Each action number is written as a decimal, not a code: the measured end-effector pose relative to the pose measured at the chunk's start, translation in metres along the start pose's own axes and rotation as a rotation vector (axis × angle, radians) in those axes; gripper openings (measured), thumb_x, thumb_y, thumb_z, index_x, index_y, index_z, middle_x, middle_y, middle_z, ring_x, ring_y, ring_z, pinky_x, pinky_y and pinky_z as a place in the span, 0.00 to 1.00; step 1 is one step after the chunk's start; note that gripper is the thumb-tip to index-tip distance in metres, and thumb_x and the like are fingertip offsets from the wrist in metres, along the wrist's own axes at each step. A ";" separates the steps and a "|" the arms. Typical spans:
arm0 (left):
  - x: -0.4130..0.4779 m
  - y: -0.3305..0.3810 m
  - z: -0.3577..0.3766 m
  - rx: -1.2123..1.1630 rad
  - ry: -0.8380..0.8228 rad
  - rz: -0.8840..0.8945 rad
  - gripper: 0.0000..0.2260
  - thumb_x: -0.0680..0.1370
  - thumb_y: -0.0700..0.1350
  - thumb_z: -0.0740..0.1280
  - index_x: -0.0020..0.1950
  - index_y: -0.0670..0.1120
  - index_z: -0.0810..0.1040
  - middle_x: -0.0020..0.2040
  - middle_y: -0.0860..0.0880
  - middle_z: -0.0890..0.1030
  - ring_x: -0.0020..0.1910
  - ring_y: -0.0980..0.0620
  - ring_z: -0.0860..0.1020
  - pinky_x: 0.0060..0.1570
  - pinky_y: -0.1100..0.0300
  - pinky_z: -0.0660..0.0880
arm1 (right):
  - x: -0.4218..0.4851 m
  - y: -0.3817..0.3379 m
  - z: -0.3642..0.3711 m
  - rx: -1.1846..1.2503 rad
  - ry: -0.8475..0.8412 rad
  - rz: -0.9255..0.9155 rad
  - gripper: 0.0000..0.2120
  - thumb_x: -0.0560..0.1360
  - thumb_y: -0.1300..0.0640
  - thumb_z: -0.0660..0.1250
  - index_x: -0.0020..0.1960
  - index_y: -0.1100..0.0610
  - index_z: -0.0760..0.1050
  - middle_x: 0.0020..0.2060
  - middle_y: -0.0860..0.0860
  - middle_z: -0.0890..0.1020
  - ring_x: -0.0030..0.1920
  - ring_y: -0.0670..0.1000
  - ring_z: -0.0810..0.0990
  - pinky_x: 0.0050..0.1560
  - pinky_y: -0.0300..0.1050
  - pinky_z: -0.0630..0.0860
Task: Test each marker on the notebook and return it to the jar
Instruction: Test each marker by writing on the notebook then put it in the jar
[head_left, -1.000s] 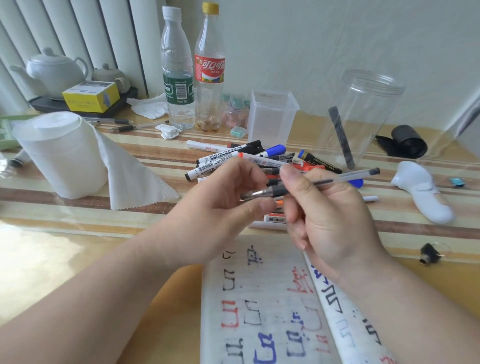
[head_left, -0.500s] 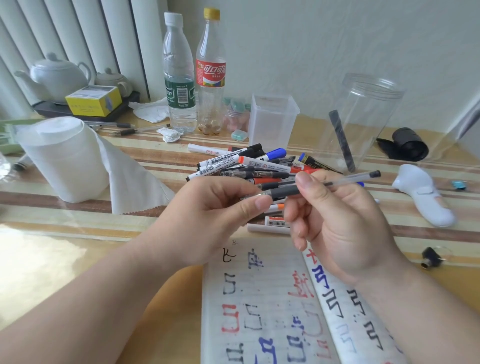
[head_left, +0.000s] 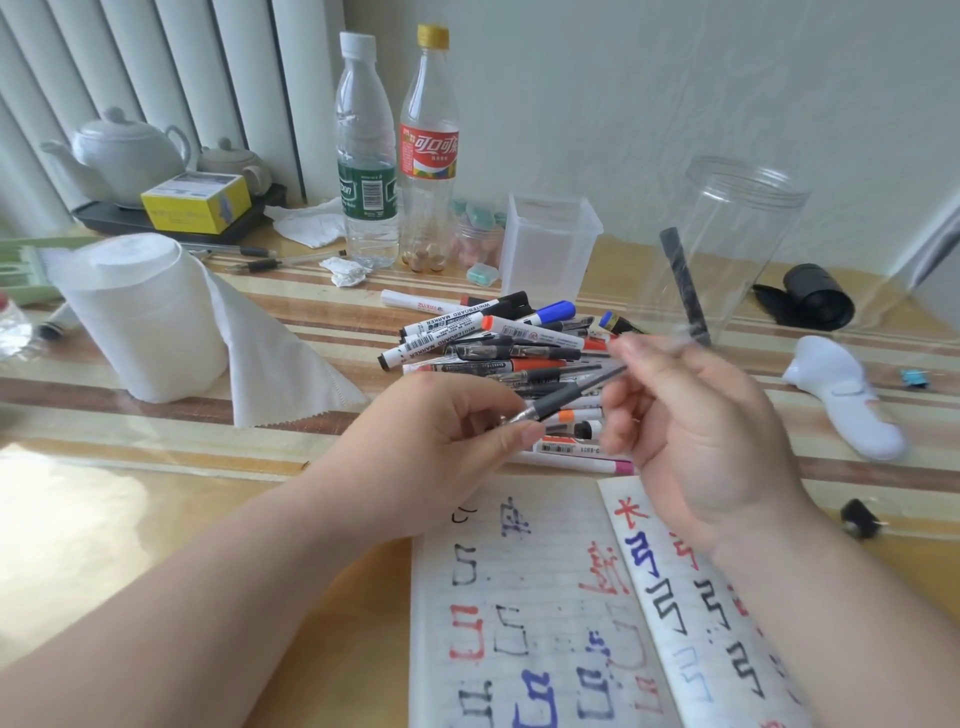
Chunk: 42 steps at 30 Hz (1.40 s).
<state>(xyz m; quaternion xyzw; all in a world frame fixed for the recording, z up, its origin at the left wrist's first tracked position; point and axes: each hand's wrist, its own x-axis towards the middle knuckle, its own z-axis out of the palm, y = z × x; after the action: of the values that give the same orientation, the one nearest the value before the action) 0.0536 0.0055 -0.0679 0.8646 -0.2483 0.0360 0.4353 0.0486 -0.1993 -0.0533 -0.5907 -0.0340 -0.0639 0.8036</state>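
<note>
A pen (head_left: 563, 397) with a clear barrel and black grip slants between my hands above the marker pile (head_left: 493, 338). My left hand (head_left: 447, 441) pinches its metal tip end between thumb and fingers. My right hand (head_left: 696, 436) holds the barrel higher up, with its fingertips blurred. The open notebook (head_left: 524, 613), covered in red, blue and black test marks, lies under both wrists. The clear jar (head_left: 737, 244) stands behind at the right with one black marker (head_left: 681, 286) leaning inside.
A paper towel roll (head_left: 140, 317) stands at the left. Two bottles (head_left: 366, 156) and a clear square cup (head_left: 548, 244) stand behind the pile. A white device (head_left: 841, 395), a black roll (head_left: 815, 296) and a small black cap (head_left: 860, 517) lie at the right.
The pen has tipped from near level to a slant, tip down to the left. My right hand's fingers have shifted along the barrel and now blur; my left hand stays at the tip.
</note>
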 end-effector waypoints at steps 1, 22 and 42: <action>0.000 0.000 0.000 0.023 -0.007 -0.019 0.11 0.80 0.56 0.69 0.39 0.55 0.79 0.30 0.52 0.78 0.28 0.54 0.73 0.33 0.52 0.74 | 0.001 -0.002 -0.003 0.042 0.024 -0.022 0.07 0.71 0.56 0.71 0.42 0.60 0.79 0.30 0.56 0.78 0.26 0.50 0.73 0.24 0.40 0.72; -0.001 0.014 0.008 0.298 -0.082 -0.086 0.04 0.80 0.57 0.67 0.49 0.59 0.76 0.42 0.62 0.80 0.36 0.62 0.79 0.34 0.65 0.76 | -0.008 -0.062 0.010 -0.446 0.198 -0.622 0.04 0.78 0.57 0.71 0.44 0.52 0.78 0.36 0.55 0.85 0.32 0.53 0.85 0.27 0.41 0.78; 0.004 0.001 -0.001 0.127 -0.059 -0.221 0.12 0.80 0.40 0.60 0.47 0.57 0.75 0.41 0.50 0.86 0.28 0.59 0.83 0.35 0.55 0.83 | 0.109 -0.035 0.033 -0.761 0.295 -0.219 0.05 0.78 0.65 0.68 0.53 0.58 0.79 0.36 0.54 0.85 0.30 0.48 0.85 0.29 0.43 0.82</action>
<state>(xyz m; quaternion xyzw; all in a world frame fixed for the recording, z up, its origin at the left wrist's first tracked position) 0.0564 0.0039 -0.0654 0.9132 -0.1614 -0.0220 0.3735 0.1521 -0.1847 0.0044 -0.8229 0.0446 -0.2408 0.5127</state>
